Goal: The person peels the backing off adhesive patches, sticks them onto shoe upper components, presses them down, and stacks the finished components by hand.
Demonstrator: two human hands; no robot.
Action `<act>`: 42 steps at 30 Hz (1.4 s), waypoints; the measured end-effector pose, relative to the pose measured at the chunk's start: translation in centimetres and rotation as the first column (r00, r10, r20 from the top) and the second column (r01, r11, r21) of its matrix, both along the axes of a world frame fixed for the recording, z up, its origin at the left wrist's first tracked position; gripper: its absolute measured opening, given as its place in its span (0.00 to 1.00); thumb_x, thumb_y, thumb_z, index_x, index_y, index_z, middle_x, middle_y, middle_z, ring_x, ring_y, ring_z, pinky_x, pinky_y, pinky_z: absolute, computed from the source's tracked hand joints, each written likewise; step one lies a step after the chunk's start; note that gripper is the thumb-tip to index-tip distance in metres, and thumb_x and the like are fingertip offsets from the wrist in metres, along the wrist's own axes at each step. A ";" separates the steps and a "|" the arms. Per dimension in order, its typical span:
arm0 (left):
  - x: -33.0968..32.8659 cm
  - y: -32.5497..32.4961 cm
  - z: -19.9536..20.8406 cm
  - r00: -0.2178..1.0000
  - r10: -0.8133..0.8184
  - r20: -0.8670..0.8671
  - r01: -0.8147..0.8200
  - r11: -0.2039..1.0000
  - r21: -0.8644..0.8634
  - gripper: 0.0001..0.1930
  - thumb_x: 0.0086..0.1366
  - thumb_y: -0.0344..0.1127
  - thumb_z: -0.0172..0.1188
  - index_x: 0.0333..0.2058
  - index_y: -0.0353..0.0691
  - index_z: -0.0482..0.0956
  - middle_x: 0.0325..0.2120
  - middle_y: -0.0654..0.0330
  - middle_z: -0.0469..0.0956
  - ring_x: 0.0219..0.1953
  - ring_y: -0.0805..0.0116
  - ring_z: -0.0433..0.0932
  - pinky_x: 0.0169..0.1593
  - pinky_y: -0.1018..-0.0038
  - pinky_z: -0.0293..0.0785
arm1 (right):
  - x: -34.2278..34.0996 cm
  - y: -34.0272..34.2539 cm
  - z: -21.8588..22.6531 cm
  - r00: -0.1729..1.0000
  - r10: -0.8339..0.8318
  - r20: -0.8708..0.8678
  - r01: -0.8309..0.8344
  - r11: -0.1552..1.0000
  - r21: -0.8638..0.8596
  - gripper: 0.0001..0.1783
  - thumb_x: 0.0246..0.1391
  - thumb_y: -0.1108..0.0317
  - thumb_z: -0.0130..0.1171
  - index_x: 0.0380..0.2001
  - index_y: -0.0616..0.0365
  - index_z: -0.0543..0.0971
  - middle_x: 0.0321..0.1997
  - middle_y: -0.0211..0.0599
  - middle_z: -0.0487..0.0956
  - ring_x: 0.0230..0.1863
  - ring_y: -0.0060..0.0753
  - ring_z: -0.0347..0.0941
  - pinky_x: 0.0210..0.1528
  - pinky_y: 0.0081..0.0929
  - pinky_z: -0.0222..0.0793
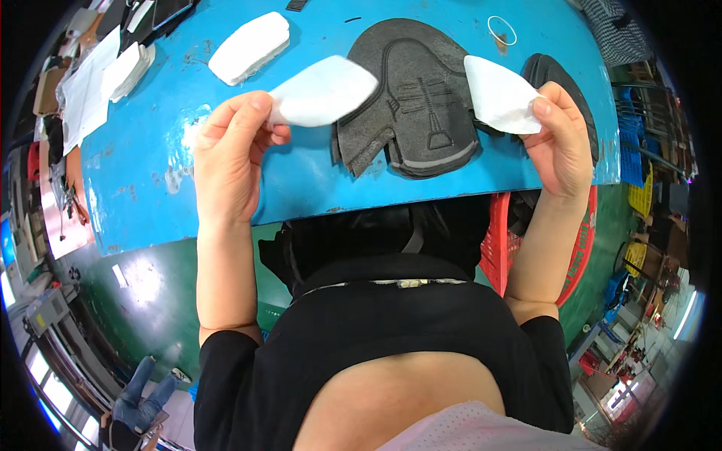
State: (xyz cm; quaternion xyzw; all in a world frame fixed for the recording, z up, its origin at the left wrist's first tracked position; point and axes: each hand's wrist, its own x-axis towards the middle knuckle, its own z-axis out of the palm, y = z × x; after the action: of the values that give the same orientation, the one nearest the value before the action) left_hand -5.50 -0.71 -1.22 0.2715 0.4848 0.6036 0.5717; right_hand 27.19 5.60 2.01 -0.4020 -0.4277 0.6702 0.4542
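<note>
Between thumb and fingers, my left hand (235,154) pinches a thin white curved fabric piece (325,92) by its left end, raised over the blue table. My right hand (560,139) grips a similar white piece (498,94) by its lower right corner. Between the two hands lies a stack of dark grey shoe upper pieces (421,98), flat, with stitched lines and a lace-slot pattern. The held pieces partly cover its left and right edges. Another pile of dark pieces (550,71) sits at the right, partly hidden behind my right hand.
On the blue table (301,177), a white stack (250,49) lies far left of centre, with a second white stack (126,71) and papers (90,109) at the left edge. A white ring (502,30) lies far right. A red basket (498,244) stands under the near edge.
</note>
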 end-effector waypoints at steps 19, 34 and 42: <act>5.1 -0.5 3.8 0.977 -0.181 -0.112 0.197 0.968 0.158 0.12 0.66 0.33 0.48 0.45 0.34 0.68 0.27 0.59 0.77 0.23 0.79 0.73 0.26 0.85 0.65 | -2.0 -1.4 1.0 0.724 -0.428 0.541 -0.168 0.651 0.741 0.16 0.44 0.83 0.47 0.37 0.61 0.76 0.34 0.34 0.77 0.35 0.20 0.71 0.37 0.16 0.66; 8.2 -1.0 2.8 0.935 -0.312 -0.167 0.340 0.923 0.180 0.14 0.59 0.23 0.55 0.45 0.33 0.69 0.34 0.61 0.72 0.30 0.80 0.73 0.33 0.86 0.69 | -4.6 -2.8 -0.7 0.957 -0.035 0.289 -0.008 0.989 0.148 0.09 0.53 0.68 0.56 0.35 0.63 0.78 0.27 0.26 0.76 0.26 0.13 0.67 0.29 0.13 0.64; 5.5 0.1 0.8 0.904 0.080 -0.420 0.045 0.959 0.279 0.03 0.60 0.24 0.55 0.34 0.36 0.75 0.22 0.72 0.70 0.23 0.88 0.62 0.26 0.89 0.58 | -4.8 -2.8 -1.4 0.959 0.038 0.281 -0.063 0.995 0.079 0.11 0.53 0.67 0.57 0.37 0.63 0.77 0.28 0.25 0.75 0.28 0.13 0.67 0.31 0.14 0.65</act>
State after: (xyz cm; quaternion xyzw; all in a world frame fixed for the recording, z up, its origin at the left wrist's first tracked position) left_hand -0.05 -0.59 -0.46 0.4710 0.5096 0.5975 0.4018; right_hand 22.39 2.80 0.65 -0.4612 -0.5263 0.5990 0.3892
